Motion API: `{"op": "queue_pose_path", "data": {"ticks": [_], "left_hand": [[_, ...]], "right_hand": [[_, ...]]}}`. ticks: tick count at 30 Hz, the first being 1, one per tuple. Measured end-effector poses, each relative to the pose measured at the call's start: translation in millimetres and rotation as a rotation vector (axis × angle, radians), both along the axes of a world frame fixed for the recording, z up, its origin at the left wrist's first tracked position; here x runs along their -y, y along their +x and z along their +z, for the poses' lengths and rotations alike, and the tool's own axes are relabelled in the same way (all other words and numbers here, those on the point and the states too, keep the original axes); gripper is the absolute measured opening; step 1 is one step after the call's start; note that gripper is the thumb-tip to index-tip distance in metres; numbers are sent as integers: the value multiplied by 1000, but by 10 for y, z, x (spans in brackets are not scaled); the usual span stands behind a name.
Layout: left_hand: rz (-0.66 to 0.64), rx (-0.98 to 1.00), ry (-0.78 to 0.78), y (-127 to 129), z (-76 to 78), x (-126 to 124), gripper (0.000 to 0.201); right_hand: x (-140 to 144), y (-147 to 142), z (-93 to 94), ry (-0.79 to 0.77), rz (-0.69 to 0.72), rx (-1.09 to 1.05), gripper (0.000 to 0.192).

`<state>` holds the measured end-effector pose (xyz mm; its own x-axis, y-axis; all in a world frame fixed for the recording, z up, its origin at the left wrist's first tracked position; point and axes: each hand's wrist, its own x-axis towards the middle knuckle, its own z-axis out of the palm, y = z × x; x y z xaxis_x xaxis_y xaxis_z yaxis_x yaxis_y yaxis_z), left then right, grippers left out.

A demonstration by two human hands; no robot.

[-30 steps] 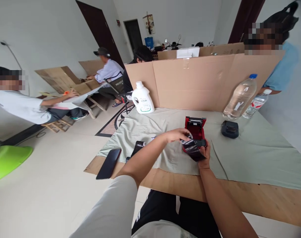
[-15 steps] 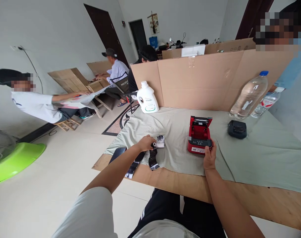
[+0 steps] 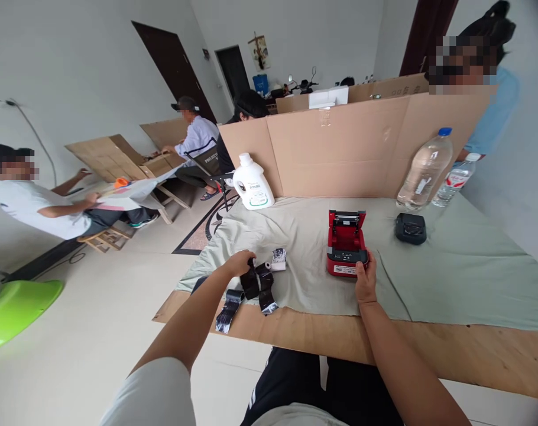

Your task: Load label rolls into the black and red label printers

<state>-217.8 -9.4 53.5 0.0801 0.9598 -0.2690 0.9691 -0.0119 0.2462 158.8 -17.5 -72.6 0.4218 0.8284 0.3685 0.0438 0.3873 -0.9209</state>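
Observation:
My right hand (image 3: 366,279) grips the near right corner of a small red portable printer (image 3: 346,269), whose lid stands raised, baring a red inner bay. To the left, my left hand (image 3: 239,264) closes its fingers on a small paper roll (image 3: 250,283) with a black-printed strip unrolled from it. Beside that hand lies another black-printed roll (image 3: 266,290), its strip trailing toward me. A white roll with black print (image 3: 278,260) rests just beyond. A curled black strip (image 3: 229,309) lies at the table's near edge, under my left forearm.
A black device (image 3: 410,228) sits right of the printer. Behind it stand a large clear bottle (image 3: 426,168) and a smaller water bottle (image 3: 456,179). A white jug (image 3: 253,184) stands before a cardboard partition (image 3: 335,154). Other people sit left and behind; one is at the right.
My left hand has moved left, off the black roll beside the white one, and now grips the roll to its left. My right hand stays on the printer. The view has shifted slightly.

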Motion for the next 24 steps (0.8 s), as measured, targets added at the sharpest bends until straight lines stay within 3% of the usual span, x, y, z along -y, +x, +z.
{"op": "queue_pose_path", "data": {"ticks": [3, 6, 12, 14, 18, 21, 24], "left_hand": [[-15, 122, 6, 73, 224, -59, 35], [-90, 201, 3, 308, 385, -163, 42], [-549, 832, -326, 1330, 502, -314, 53], [-593, 910, -360, 1683, 479, -391, 49], [-520, 879, -221, 2171, 310, -638, 40], [-449, 679, -35, 2364, 165, -818, 36], [-428, 444, 96, 2492, 70, -917, 33]], "right_hand": [[2, -22, -5, -3, -33, 27, 60], [11, -38, -4, -9, -61, 90, 60], [106, -86, 145, 80, -359, 530, 81], [148, -111, 217, 178, -410, 683, 83], [217, -132, 297, 335, -414, 770, 54], [251, -111, 309, 356, -358, 785, 32], [259, -90, 315, 339, -328, 770, 24]]}}
